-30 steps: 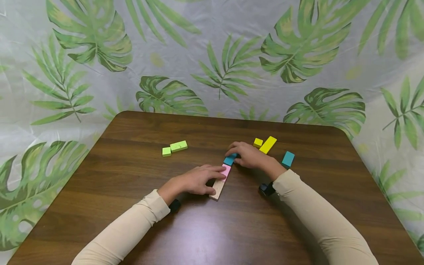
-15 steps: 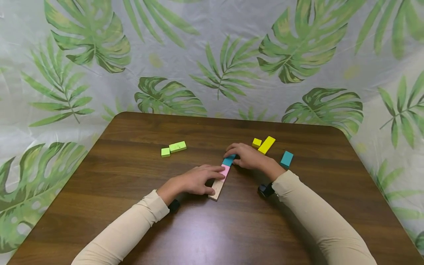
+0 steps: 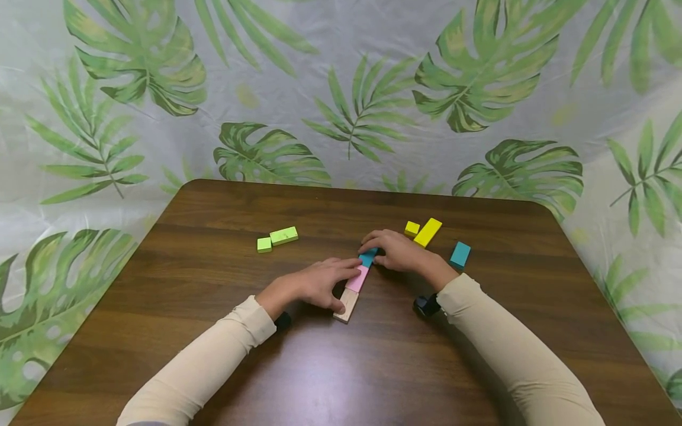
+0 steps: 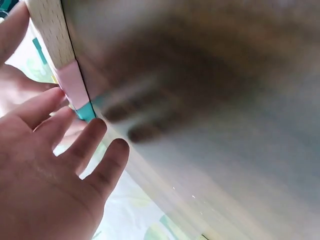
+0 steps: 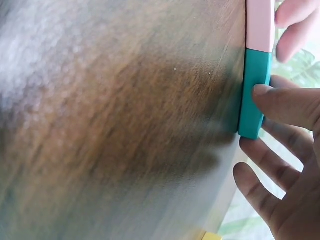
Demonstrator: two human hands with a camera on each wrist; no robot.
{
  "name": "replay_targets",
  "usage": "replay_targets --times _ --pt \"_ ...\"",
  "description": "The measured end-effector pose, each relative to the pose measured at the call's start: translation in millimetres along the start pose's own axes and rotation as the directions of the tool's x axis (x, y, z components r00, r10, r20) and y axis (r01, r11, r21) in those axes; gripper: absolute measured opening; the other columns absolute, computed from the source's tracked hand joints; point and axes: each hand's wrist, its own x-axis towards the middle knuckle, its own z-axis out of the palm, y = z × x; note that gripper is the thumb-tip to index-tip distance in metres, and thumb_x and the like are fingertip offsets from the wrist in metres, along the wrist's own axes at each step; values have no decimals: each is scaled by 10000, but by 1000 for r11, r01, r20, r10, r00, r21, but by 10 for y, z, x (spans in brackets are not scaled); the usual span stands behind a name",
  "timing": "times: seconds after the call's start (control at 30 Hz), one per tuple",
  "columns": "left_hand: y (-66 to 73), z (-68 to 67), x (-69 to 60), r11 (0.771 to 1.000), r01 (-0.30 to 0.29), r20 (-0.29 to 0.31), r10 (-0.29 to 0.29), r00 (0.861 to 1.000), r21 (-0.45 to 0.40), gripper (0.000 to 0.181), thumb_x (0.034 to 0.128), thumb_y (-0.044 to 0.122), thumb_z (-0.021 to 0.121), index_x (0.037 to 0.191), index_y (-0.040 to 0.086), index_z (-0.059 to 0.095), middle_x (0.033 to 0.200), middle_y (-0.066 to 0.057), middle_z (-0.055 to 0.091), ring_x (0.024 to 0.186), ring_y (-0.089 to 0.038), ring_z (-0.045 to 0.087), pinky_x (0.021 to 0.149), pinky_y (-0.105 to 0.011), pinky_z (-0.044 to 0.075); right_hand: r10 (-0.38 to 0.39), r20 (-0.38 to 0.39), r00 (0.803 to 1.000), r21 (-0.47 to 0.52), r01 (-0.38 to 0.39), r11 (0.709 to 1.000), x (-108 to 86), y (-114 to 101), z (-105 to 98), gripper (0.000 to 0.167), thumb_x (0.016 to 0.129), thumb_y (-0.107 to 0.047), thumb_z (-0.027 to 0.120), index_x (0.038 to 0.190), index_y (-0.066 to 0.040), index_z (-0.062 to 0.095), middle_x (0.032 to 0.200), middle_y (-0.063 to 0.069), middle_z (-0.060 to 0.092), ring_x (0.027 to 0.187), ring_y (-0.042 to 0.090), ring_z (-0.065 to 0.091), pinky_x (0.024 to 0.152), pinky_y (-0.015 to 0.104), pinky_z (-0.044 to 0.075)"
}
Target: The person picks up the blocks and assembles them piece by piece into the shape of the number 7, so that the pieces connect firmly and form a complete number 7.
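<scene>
A plain wooden block (image 3: 348, 303), a pink block (image 3: 356, 280) and a teal block (image 3: 367, 258) lie end to end in a slanting row on the table. My left hand (image 3: 318, 285) is over the near part of the row, its thumb on the wooden block and fingertips by the pink one. Its fingers look spread and fairly straight in the left wrist view. At the far end, my right hand (image 3: 398, 251) pinches the teal block; the right wrist view has the thumb (image 5: 265, 95) on its side and other fingers around its end.
Two light-green blocks, one long (image 3: 284, 236) and one small (image 3: 264, 245), lie at the left. Beyond my right hand are a small yellow block (image 3: 412, 228) and a long one (image 3: 428, 232). Another teal block (image 3: 460, 255) lies farther right on the brown table (image 3: 213, 236).
My left fingers have shifted slightly up the row toward the teal block, uncovering more of the pink block. My right hand keeps its hold, nearly still.
</scene>
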Motion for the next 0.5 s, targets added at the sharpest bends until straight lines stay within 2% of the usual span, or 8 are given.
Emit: replay_targets --times 0.17,0.5 --pt "-19 -41 40 1000 8 45 -8 999 -12 869 840 307 756 1572 174 308 1687 21 156 1540 -280 197 1212 -518 262 -3 -2 1000 2 3 1000 -1 -6 2 319 944 -112 647 1259 -143 692 1356 83 610 1286 325 547 1104 524 423" --pt "-65 -47 76 1000 -2 76 2 997 4 916 842 351 746 1593 219 238 1694 69 90 1540 -260 184 1212 -530 243 4 -15 1000 19 -4 1000 6 13 10 361 932 -112 668 1291 -93 650 1373 96 612 1295 319 555 1113 507 423"
